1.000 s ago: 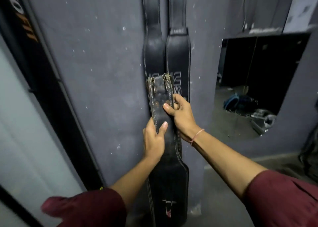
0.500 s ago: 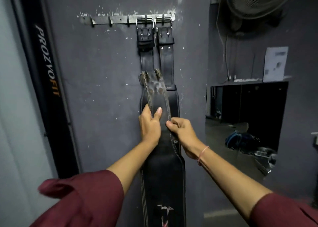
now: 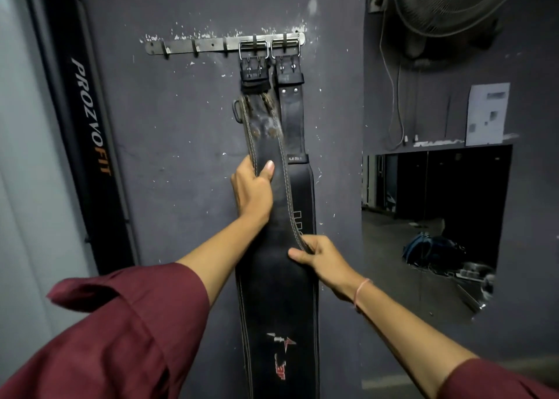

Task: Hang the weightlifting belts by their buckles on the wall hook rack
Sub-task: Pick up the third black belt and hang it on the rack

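left hand (image 3: 252,191) gripped third belt (image 3: 273,247) at its narrow strap, likely to steer the buckle (image 3: 239,111) up | right hand (image 3: 320,258) pinched its edge lower, steadying | belt held below hook rack (image 3: 225,44), not yet hung | two belts hung on rack's right hooks | three hooks free, left

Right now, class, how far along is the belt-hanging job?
Done: two belts already hang by their buckles on the hook rack. In hand: the left hand and right hand hold a third belt below the rack. Left: getting its buckle onto one of the free hooks.
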Demonstrator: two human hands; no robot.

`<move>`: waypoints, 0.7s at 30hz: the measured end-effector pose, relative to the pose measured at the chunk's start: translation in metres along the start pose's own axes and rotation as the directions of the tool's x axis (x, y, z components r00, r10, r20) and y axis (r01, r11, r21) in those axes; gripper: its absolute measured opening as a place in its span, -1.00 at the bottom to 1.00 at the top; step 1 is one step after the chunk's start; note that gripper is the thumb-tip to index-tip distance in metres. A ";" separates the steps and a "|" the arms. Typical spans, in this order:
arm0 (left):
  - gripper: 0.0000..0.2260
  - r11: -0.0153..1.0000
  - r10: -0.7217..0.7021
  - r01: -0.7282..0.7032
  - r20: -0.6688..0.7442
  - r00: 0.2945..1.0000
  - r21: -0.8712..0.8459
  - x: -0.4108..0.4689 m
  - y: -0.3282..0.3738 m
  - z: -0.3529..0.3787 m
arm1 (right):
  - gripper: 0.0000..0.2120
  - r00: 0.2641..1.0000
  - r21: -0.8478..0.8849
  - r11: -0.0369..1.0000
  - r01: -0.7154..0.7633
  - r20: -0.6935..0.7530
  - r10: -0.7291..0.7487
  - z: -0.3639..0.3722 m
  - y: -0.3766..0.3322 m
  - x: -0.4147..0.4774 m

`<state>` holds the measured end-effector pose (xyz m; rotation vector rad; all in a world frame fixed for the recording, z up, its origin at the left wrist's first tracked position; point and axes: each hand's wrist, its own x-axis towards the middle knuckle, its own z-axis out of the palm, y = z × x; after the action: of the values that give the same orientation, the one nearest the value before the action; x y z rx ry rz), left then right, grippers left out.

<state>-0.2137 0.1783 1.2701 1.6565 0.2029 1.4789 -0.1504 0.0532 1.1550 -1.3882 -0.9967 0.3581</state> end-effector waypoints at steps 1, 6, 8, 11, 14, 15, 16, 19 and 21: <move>-0.86 1.000 0.002 -0.002 0.007 1.000 0.004 -0.001 0.000 0.000 | -0.93 1.000 0.007 1.000 -0.023 0.010 0.023 -0.003 0.009 -0.002; -0.86 1.000 -0.015 0.015 0.022 1.000 0.025 -0.001 0.001 -0.003 | -0.83 0.992 0.067 0.990 -0.126 0.029 0.124 -0.004 0.035 -0.021; -0.85 0.999 -0.025 0.024 0.041 0.999 0.027 -0.002 -0.001 -0.005 | -0.85 0.991 0.022 0.991 -0.130 0.032 0.130 -0.004 0.042 -0.021; -0.85 1.000 -0.019 0.018 0.051 0.999 0.007 -0.001 -0.004 -0.009 | -0.73 0.990 -0.036 0.990 -0.136 0.035 0.137 0.000 0.032 -0.015; -0.86 1.000 -0.006 0.006 0.052 0.999 -0.002 0.000 -0.002 -0.010 | -0.90 1.000 0.034 0.999 0.000 0.001 0.000 0.011 -0.006 0.006; -0.86 1.000 -0.008 0.008 0.068 0.998 -0.003 -0.001 -0.001 -0.010 | -0.87 0.998 0.060 0.997 0.051 -0.031 -0.049 0.017 -0.017 0.015; -0.86 1.000 -0.019 0.021 0.092 0.996 -0.013 0.000 -0.002 -0.009 | -0.84 0.994 0.063 0.994 0.090 -0.072 -0.085 0.022 -0.027 0.023; -0.66 0.996 -0.088 0.092 0.235 0.968 -0.005 -0.001 -0.007 -0.015 | -0.77 0.963 0.009 0.987 0.158 -0.221 -0.152 0.031 -0.036 0.037; -0.56 0.991 -0.097 0.063 0.307 0.947 0.117 -0.007 -0.019 -0.025 | -0.74 0.937 -0.009 0.977 0.213 -0.283 -0.207 0.033 -0.046 0.046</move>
<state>-0.2292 0.1972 1.2498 1.9194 0.1733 1.1427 -0.1646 0.0985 1.2106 -1.2574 -0.8892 0.0085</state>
